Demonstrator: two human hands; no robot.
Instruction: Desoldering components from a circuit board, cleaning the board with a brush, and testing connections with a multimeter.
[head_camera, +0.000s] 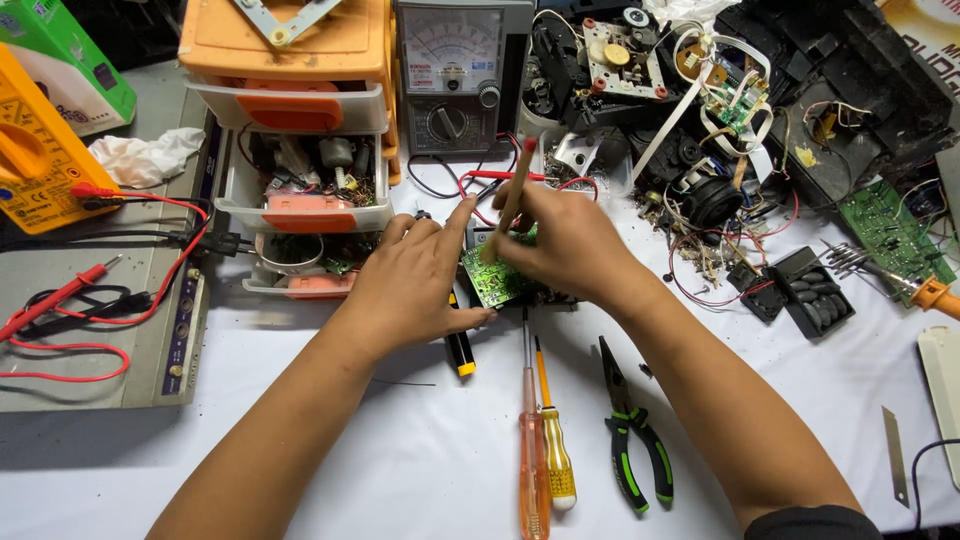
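A small green circuit board lies tilted at the middle of the white work table. My left hand grips its left edge, fingers spread over the side. My right hand holds a thin wooden-handled brush with a red tip, its lower end resting on the board's face. The brush leans up and to the right from the board.
Two screwdrivers and green-handled pliers lie in front of me. An orange drawer unit, an analog meter, a yellow multimeter with red leads, taken-apart electronics and a soldering iron ring the back and sides.
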